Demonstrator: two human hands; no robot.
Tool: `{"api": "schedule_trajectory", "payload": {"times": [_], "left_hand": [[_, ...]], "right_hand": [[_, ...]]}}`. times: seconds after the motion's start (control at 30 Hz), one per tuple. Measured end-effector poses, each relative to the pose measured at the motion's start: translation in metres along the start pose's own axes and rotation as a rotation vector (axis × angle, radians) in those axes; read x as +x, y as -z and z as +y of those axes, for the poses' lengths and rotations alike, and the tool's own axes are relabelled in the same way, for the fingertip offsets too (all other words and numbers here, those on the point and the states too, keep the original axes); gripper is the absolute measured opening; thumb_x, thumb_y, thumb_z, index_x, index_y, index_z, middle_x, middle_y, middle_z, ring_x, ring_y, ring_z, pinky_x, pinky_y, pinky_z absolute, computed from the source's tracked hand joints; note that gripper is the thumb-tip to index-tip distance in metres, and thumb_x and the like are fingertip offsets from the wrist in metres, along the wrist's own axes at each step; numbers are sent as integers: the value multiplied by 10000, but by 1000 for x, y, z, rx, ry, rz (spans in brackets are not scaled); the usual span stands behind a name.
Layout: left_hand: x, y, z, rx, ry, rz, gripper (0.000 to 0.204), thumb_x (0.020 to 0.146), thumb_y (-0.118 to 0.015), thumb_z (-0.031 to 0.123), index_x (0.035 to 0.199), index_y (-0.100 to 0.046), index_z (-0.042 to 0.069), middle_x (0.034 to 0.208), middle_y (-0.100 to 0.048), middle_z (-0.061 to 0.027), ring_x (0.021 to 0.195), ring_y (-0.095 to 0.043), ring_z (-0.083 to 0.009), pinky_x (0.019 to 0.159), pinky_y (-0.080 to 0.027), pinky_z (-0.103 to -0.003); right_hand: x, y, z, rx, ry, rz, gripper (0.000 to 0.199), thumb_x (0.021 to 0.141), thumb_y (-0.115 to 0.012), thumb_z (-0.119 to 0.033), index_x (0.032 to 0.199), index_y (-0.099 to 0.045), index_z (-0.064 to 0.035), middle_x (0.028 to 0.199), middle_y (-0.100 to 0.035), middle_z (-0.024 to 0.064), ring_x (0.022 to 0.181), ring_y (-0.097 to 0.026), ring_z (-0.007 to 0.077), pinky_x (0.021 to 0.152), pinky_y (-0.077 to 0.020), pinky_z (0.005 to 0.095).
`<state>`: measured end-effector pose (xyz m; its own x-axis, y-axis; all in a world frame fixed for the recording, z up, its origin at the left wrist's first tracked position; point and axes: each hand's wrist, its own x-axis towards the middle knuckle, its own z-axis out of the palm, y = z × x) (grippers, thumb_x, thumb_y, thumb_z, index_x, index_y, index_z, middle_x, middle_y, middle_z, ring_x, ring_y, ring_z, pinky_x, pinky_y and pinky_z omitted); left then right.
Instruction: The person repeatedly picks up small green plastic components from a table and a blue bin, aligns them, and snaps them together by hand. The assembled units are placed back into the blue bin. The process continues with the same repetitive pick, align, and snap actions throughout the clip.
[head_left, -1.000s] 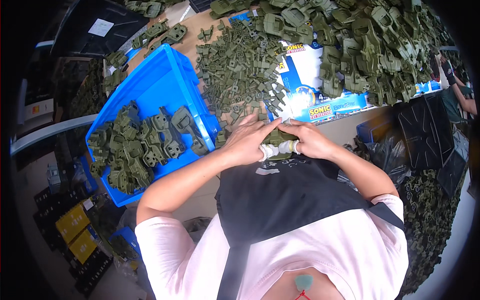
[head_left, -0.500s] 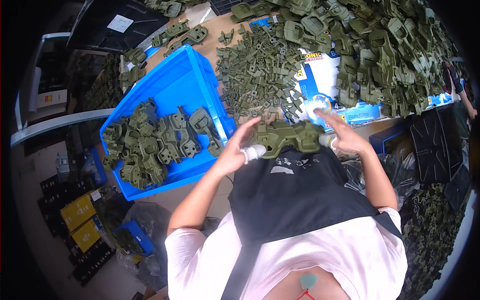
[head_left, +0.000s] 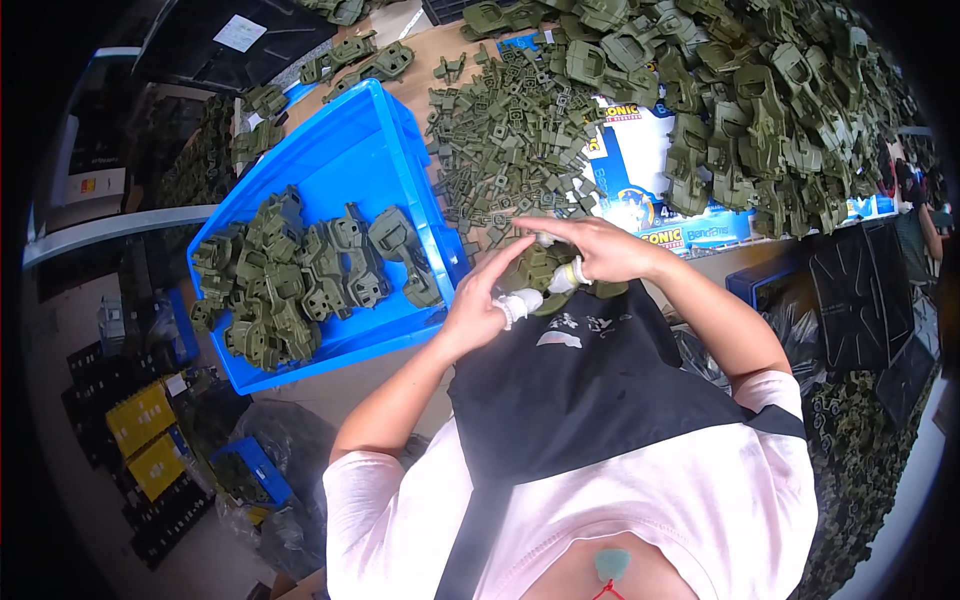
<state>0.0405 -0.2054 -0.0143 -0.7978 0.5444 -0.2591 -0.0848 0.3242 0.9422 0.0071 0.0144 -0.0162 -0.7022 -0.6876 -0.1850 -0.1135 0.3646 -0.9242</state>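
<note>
An olive-green moulded plastic part [head_left: 530, 266] lies between my hands at the table's front edge, just above my dark apron. My left hand [head_left: 478, 305] grips its left end, with a white-covered thumb on the near side. From the right, my right hand [head_left: 608, 248] reaches over the same part. Its white-wrapped thumb presses on the near face, and its fingers stretch left toward my left fingertips. Both hands hide much of the part, and whether a small piece sits under the right fingertips I cannot make out.
Left of my hands, a blue bin [head_left: 330, 368] holds several larger olive-green parts [head_left: 262, 285]. Small green pieces [head_left: 510, 130] lie heaped on the table beyond. A tall pile of large green parts [head_left: 770, 120] fills the right side. Yellow and black trays [head_left: 142, 430] stand low at left.
My right hand has moved left from the part's right end, across it toward my left hand. The part is now more covered. The view has shifted slightly.
</note>
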Motion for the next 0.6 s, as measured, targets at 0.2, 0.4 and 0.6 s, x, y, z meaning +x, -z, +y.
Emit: {"api": "schedule_trajectory", "payload": {"times": [0.2, 0.4, 0.6], "left_hand": [[7, -1, 12, 212, -101, 57, 660, 728, -687, 111, 1324, -405, 143, 1204, -518, -140, 1085, -525, -282, 909, -399, -347], [32, 2, 3, -101, -391, 211, 1119, 721, -704, 399, 1410, 114, 72, 1449, -148, -206, 1326, -218, -309, 1058, -220, -387], [28, 2, 25, 118, -378, 71, 684, 828, -585, 331, 1402, -277, 122, 1221, -504, -155, 1095, -500, -266, 973, -304, -349]], "right_hand": [[-2, 6, 3, -35, 97, 77, 817, 570, -538, 71, 1340, -374, -147, 1280, -480, 144, 1144, -487, 309, 962, -406, 385], [-9, 0, -22, 724, 182, 558, 803, 714, -692, -79, 1385, -251, -45, 1415, -285, 87, 1274, -322, 194, 1023, -307, 345], [-32, 33, -50, -151, 308, 316, 769, 700, -681, -170, 1372, -313, -102, 1339, -409, 158, 1213, -410, 329, 1014, -327, 390]]}}
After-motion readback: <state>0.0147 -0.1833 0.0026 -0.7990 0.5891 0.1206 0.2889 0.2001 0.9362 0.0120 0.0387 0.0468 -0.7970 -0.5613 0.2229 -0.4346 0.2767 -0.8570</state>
